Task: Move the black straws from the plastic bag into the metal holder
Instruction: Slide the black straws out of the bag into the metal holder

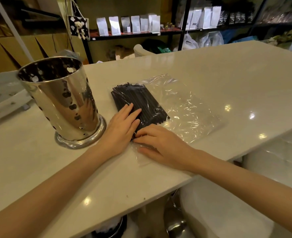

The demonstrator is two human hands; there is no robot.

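Behind the hands, shelves; under them a pale counter. The left hand presses flat on the bagged black straws; the right hand fingers the plastic bag mouth. Next, I'd say: open it, reach left to the metal holder.

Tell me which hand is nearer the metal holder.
Left. The left hand lies flat on the bagged black straws, just right of the metal holder base. The right hand is farther right, at the plastic bag near end.
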